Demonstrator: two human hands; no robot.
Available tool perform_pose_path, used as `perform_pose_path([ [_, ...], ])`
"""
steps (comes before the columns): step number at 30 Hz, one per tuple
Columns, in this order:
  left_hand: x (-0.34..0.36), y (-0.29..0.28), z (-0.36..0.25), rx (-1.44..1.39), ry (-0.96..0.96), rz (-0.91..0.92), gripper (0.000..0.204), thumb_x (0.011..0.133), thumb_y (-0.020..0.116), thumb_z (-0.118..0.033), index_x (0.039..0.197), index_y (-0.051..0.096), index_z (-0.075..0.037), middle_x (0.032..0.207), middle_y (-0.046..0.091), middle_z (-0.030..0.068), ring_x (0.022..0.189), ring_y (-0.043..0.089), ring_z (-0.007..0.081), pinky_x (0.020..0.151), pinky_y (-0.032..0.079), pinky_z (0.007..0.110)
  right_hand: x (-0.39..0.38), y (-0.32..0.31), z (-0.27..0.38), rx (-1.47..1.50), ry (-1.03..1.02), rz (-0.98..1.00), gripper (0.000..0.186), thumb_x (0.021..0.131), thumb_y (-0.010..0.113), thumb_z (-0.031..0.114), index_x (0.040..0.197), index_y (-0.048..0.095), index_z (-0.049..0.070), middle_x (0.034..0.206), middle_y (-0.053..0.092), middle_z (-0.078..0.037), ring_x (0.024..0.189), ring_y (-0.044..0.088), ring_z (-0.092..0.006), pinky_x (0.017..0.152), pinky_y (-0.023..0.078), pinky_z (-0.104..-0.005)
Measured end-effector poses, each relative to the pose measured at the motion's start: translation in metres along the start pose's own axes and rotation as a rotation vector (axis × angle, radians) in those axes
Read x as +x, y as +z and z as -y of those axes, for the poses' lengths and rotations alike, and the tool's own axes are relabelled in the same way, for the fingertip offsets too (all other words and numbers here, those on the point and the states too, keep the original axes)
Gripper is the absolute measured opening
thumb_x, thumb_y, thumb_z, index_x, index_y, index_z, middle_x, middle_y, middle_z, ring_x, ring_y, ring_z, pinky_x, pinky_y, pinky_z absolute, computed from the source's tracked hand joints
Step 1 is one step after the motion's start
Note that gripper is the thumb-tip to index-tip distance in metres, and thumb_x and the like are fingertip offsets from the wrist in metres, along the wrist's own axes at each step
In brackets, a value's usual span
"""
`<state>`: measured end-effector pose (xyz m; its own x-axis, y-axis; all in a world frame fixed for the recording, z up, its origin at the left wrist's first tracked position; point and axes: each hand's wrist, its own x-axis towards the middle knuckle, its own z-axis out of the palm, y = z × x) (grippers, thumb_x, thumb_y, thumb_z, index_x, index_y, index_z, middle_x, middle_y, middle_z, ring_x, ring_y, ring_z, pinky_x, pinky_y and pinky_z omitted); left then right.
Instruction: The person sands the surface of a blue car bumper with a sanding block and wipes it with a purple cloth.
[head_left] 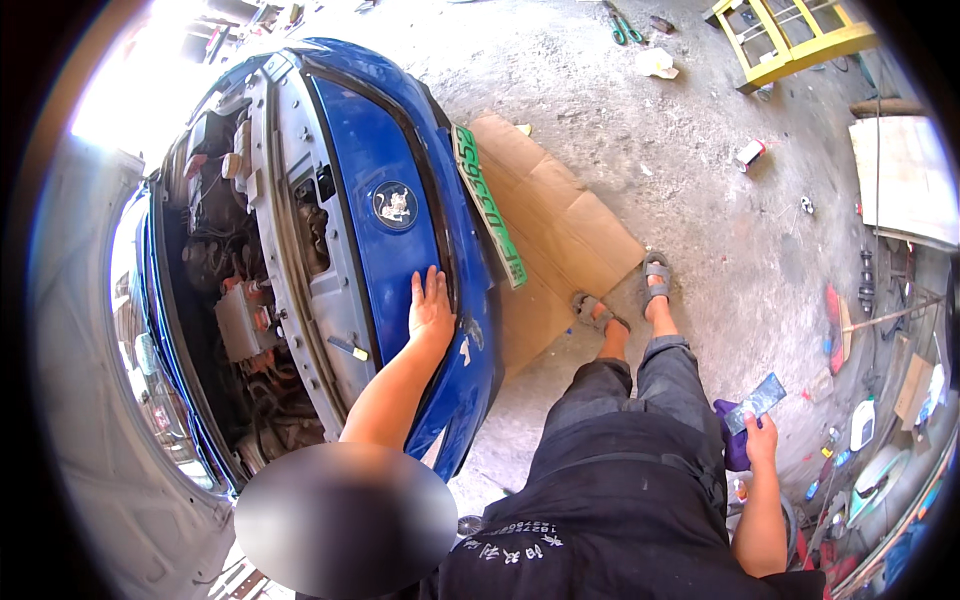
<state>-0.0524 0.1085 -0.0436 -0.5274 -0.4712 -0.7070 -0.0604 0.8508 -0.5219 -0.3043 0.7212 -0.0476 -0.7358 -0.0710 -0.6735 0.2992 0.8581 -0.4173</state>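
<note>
My left hand [431,318] lies flat on the blue front panel of a car [365,150], fingers stretched out, just below a round emblem [395,205]. Nothing is held in it. At my right side, my right hand [762,440] is closed on a thin blue rectangular sheet [757,400], whose exact kind I cannot make out. A bunched purple cloth [736,448] hangs by the same hand; whether the fingers grip it too is unclear. The car's hood [85,330] is raised, and the engine bay [235,290] is exposed.
A green-and-white number plate [488,205] sticks out from the bumper above flattened cardboard [560,220] near my feet. Scissors with green handles [622,28], a small can [750,154] and a yellow frame [800,50] are on the concrete floor. Bottles and tools clutter the right side.
</note>
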Motion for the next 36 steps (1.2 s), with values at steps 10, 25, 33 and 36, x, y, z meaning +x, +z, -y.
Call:
perform_pose_path([
  [10,-0.037,0.0,-0.012,-0.041,0.046,0.046,0.076,0.093,0.05,-0.047,0.148,0.028,0.001,0.156,0.023,0.0119,0.147,0.01,0.0307,0.118,0.003,0.051,0.01,0.009,-0.005,0.023,-0.091,-0.071,0.026,0.091,0.063,0.024,0.099,0.065,0.0,0.086,0.064,-0.006,0.078,0.055,-0.014,0.075,0.046,-0.0313],
  [25,-0.004,-0.001,-0.005,-0.005,0.005,0.068,0.077,0.094,0.045,-0.048,0.149,0.023,0.001,0.159,0.016,0.0124,0.148,0.006,0.0273,0.118,-0.001,0.051,0.006,0.004,-0.003,-0.026,0.026,0.026,0.032,0.089,0.064,0.026,0.108,0.065,0.0,0.097,0.068,-0.015,0.089,0.061,-0.0241,0.085,0.046,-0.0364],
  [33,-0.051,0.006,-0.028,-0.088,-0.011,0.05,0.067,0.091,0.05,-0.038,0.141,0.039,0.007,0.151,0.032,0.0205,0.144,0.02,0.0325,0.117,0.006,0.049,0.027,-0.001,0.034,0.04,-0.066,0.015,0.029,0.092,0.062,0.026,0.104,0.064,-0.001,0.09,0.065,-0.008,0.083,0.056,-0.0152,0.079,0.045,-0.0315],
  [36,-0.074,0.003,-0.031,-0.451,0.015,-0.077,0.043,0.087,0.055,-0.032,0.109,0.065,0.004,0.116,0.062,0.0198,0.121,0.05,0.0335,0.114,0.018,0.051,0.032,0.003,0.044,0.02,-0.112,0.024,0.028,0.092,0.062,0.025,0.104,0.064,0.0,0.091,0.065,-0.007,0.082,0.055,-0.0148,0.078,0.045,-0.0307],
])
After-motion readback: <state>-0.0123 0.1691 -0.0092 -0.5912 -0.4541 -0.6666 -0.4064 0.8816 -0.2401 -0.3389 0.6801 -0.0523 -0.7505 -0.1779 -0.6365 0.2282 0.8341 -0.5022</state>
